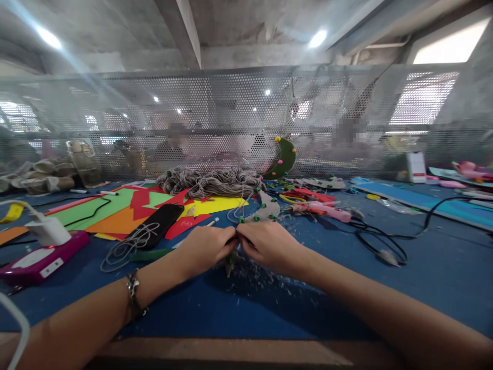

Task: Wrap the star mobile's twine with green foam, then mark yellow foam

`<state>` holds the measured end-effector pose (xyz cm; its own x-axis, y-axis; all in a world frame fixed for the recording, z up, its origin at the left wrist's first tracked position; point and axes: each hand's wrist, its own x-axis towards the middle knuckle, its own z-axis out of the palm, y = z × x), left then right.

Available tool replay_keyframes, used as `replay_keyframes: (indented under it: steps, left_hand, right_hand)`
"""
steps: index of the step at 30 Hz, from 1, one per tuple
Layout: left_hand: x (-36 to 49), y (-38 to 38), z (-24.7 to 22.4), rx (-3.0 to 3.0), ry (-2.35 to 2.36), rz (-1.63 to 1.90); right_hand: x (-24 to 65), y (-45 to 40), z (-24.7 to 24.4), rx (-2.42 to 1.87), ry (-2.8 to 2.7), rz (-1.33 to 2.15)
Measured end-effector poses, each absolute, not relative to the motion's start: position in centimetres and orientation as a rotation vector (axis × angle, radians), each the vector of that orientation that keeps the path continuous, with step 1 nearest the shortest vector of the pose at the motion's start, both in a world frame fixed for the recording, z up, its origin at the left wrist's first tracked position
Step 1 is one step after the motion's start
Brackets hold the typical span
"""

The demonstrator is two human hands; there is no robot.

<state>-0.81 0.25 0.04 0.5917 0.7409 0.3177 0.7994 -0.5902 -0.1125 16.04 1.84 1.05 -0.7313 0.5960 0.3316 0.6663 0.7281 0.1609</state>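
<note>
My left hand and my right hand meet over the middle of the blue table, knuckles up. Both are closed, with fingertips pinched close together. What they grip is mostly hidden; a small greyish piece shows just below them. Right behind the hands lies a grey crescent with small green bits on its edges. To its right rests a pink glue gun, beside red-handled scissors or pliers that I cannot tell apart. Whitish scraps are scattered under my right hand.
Grey cord coils lie behind coloured sheets and a black phone. At left stands a purple power strip with a white charger. A green crescent with coloured balls stands by the perforated screen. A black cable loops at right.
</note>
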Motion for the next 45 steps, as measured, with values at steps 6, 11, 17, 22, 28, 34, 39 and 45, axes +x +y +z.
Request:
replay_keyframes:
  steps: [6,11,17,22,28,34,39,45]
  left_hand:
    - [-0.8,0.3,0.3,-2.766,-1.263,-0.454]
    - [-1.7,0.4,1.8,-2.94,-1.439,-0.619]
    - [-3.0,0.8,2.9,-2.928,-1.496,-0.681]
    - [-2.9,0.7,2.8,-2.947,-1.502,-0.641]
    - [-1.6,0.2,2.2,-2.886,-1.329,-0.514]
    - [-0.5,0.2,0.5,-2.482,-1.085,-0.297]
    - [-1.0,0.9,0.4,-2.374,-1.019,-0.355]
    - [-2.9,2.0,1.7,-2.318,-1.152,-0.312]
  right_hand:
    - [16.3,1.9,1.1,-1.067,-2.649,-0.325]
    - [17.6,3.1,2.1,-1.088,-2.64,-0.329]
    - [20.2,5.2,3.7,-1.171,-2.559,-0.384]
    - [20.3,5.0,4.2,-1.043,-2.334,-0.166]
    - [17.1,2.7,2.4,-0.825,-2.723,-0.118]
    - [16.5,2.4,1.5,-0.912,-2.702,0.047]
    - [16.9,2.4,2.8,-0.843,-2.667,0.161]
    - [19.6,3.5,4.9,-0.973,-2.626,0.458]
